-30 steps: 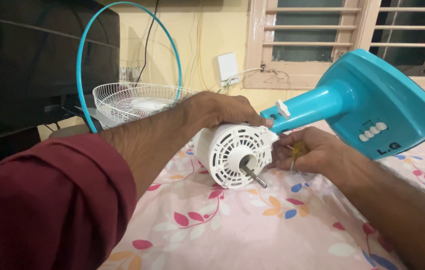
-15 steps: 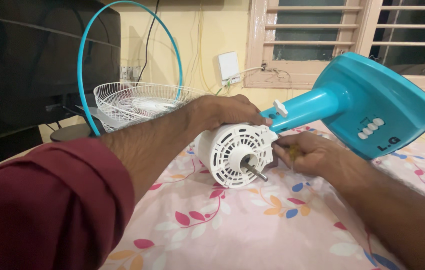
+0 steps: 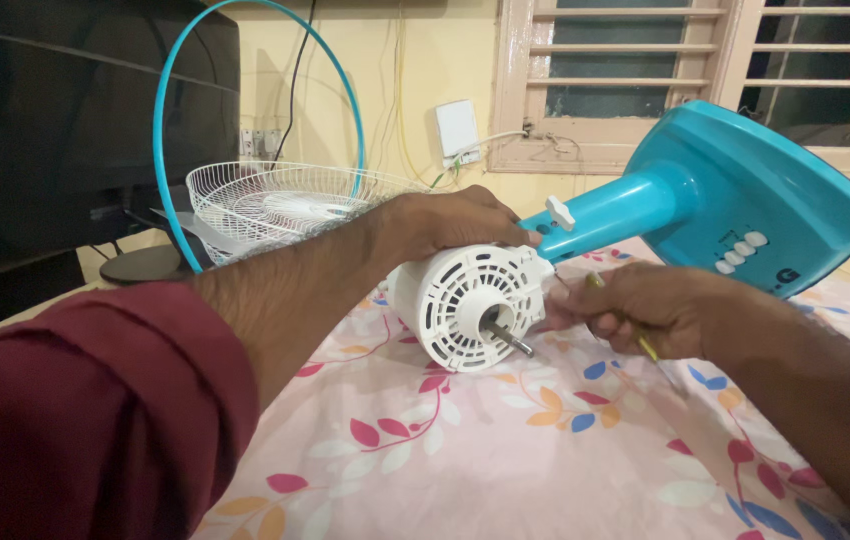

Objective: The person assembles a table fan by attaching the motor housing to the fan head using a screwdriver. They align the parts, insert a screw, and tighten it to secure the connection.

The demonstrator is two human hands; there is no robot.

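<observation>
Here the right hand point(image 3: 645, 305) is curled shut around a thin yellow-handled screwdriver point(image 3: 635, 335), pinching it near the tip end; the handle slants down and away from the motor housing point(image 3: 470, 305), while the working end points up and left toward that housing's right edge. The tip itself is too small to make out, so whether it touches the plastic cannot be told. This hand sits just to the right of the housing, its fingertips nearly at the rim.

The left hand point(image 3: 450, 222) lies on top of the housing, fingers pressed together and draped over the upper back edge where the white shell meets the teal neck point(image 3: 610, 212), pinning it down. Both hands are close; the left is in contact, the right just beside.

The housing is a white, slotted drum lying on its side on the flowered pink bedsheet point(image 3: 505, 450), its round face turned toward the camera. A bare metal shaft point(image 3: 513, 342) sticks out of that face, so the long axis runs forward and slightly right. Behind and right of the housing, the neck rises to the teal fan base point(image 3: 755, 200), tilted up in the air. Left and behind, well apart, rest a white wire grille point(image 3: 275, 205) and a teal ring point(image 3: 245, 120).
</observation>
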